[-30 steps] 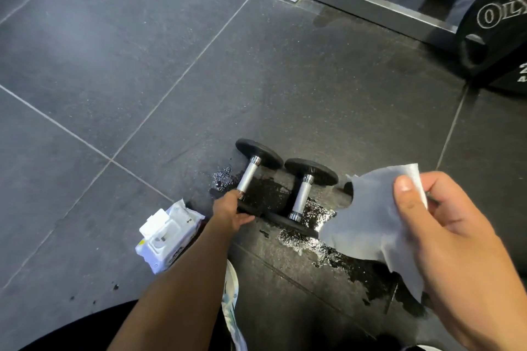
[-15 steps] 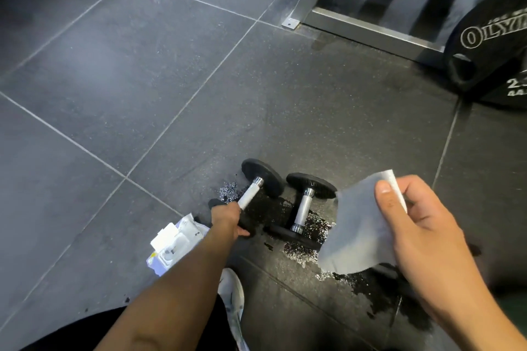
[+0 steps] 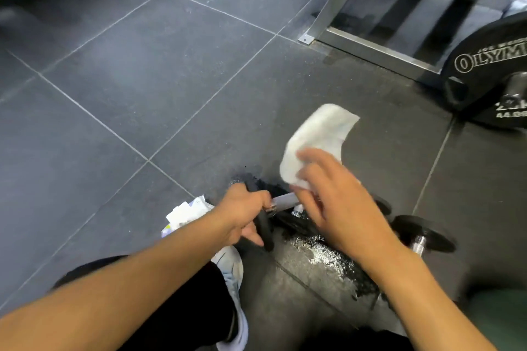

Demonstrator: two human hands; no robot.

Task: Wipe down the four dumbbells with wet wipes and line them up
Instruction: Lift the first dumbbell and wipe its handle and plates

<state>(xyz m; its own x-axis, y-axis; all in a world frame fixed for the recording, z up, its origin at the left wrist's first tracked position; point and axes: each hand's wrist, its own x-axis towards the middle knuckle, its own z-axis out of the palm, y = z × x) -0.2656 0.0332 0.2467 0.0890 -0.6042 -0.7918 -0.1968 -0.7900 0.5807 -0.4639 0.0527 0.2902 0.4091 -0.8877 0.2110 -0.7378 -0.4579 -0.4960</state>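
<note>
Where the dumbbell lay on the floor half a second ago, the left hand (image 3: 242,212) now grips it raised by its near plate.
Left to right: wipes pack (image 3: 185,212), partly hidden behind the left wrist; held dumbbell (image 3: 282,204), long axis running left to right, silver handle pointing at the right hand (image 3: 336,208); wipe (image 3: 316,137), now carried over the handle, pinched in the right fingers with its free end up; second dumbbell (image 3: 422,236), resting at right, mostly hidden by the right hand. Wet patch (image 3: 328,258) on the floor (image 3: 142,94) below; rack frame (image 3: 370,45) and weight plate (image 3: 490,65) beyond.
</note>
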